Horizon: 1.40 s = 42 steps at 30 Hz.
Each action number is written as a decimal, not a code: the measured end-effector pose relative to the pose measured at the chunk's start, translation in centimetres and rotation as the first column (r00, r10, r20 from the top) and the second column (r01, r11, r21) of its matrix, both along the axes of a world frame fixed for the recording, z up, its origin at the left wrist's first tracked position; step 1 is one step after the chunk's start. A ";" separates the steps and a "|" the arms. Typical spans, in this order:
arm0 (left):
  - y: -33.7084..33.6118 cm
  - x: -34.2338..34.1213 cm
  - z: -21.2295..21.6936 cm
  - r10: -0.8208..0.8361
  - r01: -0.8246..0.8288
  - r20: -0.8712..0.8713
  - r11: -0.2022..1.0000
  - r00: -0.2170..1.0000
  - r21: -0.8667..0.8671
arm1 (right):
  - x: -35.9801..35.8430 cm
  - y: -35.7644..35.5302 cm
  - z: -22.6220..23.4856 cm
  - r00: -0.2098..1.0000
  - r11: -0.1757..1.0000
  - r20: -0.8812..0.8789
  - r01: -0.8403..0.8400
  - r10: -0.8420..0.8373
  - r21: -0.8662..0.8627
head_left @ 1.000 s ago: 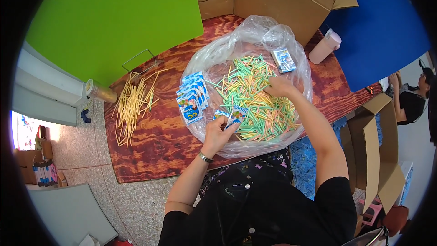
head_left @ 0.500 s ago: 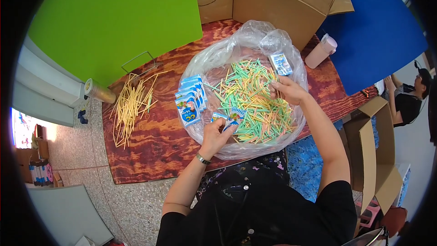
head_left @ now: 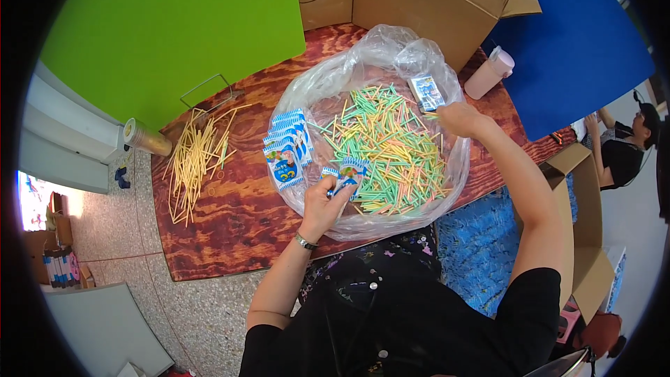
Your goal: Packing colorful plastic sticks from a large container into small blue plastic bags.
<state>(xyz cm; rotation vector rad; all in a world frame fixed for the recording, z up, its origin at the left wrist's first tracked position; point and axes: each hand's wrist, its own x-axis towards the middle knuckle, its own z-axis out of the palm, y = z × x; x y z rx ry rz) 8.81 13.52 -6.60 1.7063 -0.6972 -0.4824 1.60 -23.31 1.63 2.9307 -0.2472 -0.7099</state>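
Note:
My left hand (head_left: 324,204) holds small blue-and-white packets (head_left: 347,173) at the near rim of a clear plastic bag (head_left: 380,52) spread on a wooden table (head_left: 237,216). The bag holds a heap of green, yellow and orange sticks (head_left: 387,146). My right hand (head_left: 457,119) rests on the heap's right side, fingers curled into the sticks; what it grips is hidden. A row of blue packets (head_left: 287,146) lies at the bag's left edge. A single blue packet (head_left: 426,92) lies at the far right inside the bag.
A loose pile of yellow sticks (head_left: 195,160) lies left on the table by a metal cylinder (head_left: 145,138). Cardboard boxes (head_left: 412,0) stand behind, a pale pink cup (head_left: 488,73) at right. A green board (head_left: 174,35) leans far left. Another person (head_left: 624,146) sits at right.
My right hand has drawn back from the far middle of the heap to its right side. My left hand stays at the near rim with the packets.

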 end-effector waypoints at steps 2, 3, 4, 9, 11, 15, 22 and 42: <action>-0.1 -0.1 0.0 -0.001 0.003 -0.082 1.000 0.997 0.028 | 0.1 -0.4 0.3 0.993 0.998 -0.114 -0.031 0.025 -0.046; -0.4 -0.2 0.1 -0.005 0.007 -0.083 1.000 0.997 0.024 | 0.0 -0.9 -1.1 0.987 0.989 -0.157 -0.006 -0.017 -0.145; -0.9 -0.5 0.3 -0.008 0.002 -0.158 0.999 0.987 -0.038 | 0.0 -1.3 -2.5 0.979 0.970 -0.196 0.013 -0.063 -0.244; -0.7 -0.4 0.3 -0.035 0.020 -0.150 0.995 0.988 -0.102 | 0.6 -0.1 -7.6 0.973 0.942 -0.192 0.057 -0.126 -0.329; -0.6 -0.5 1.3 -0.049 0.010 -0.282 0.990 0.958 -0.138 | 0.6 -0.4 -8.8 0.948 0.935 -0.286 0.030 -0.138 -0.353; -1.2 -0.7 1.6 -0.044 -0.009 -0.266 0.981 0.963 -0.194 | 0.7 -2.6 -10.1 0.975 0.917 -0.213 -0.032 -0.058 -0.397; -1.9 -0.5 1.9 0.149 -0.159 -0.064 0.969 0.987 -0.187 | -1.4 -2.3 -12.6 0.988 0.901 0.055 0.156 -0.147 -0.404; -1.7 0.2 4.6 0.370 -0.255 0.575 0.928 0.730 -0.272 | 2.5 16.3 11.1 0.945 0.680 0.243 -0.326 0.219 0.657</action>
